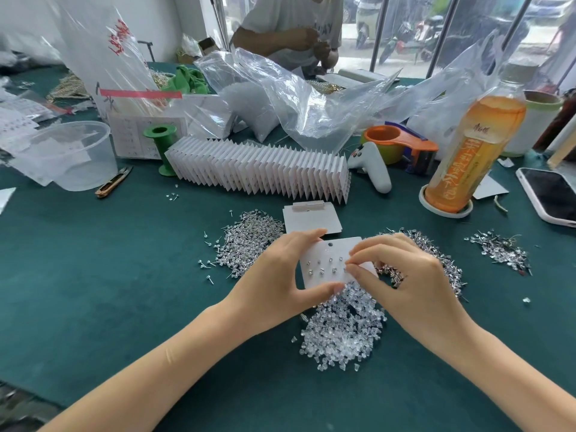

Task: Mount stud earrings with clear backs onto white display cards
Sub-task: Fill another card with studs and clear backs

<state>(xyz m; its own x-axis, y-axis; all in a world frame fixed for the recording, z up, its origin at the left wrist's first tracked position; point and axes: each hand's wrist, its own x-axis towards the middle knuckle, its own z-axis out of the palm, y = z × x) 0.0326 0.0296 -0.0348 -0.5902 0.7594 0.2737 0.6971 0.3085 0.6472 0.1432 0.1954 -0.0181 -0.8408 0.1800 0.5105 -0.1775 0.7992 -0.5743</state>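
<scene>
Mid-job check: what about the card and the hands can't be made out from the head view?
- Card's right edge: hidden by right hand.
- What the right fingertips pinch: too small.
- Card's underside, any backs fitted: faces away.
- Stud count on card: partly covered, too small.
- Left hand grips the card.

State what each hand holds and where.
Left hand grips the white display card by its left edge. Right hand fingers pinch at its right edge; any stud there is hidden.

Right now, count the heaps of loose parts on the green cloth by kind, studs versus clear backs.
Stud heaps: 3 (left of the card, behind the right hand, far right)
Clear-back heap: 1
Total: 4
</scene>
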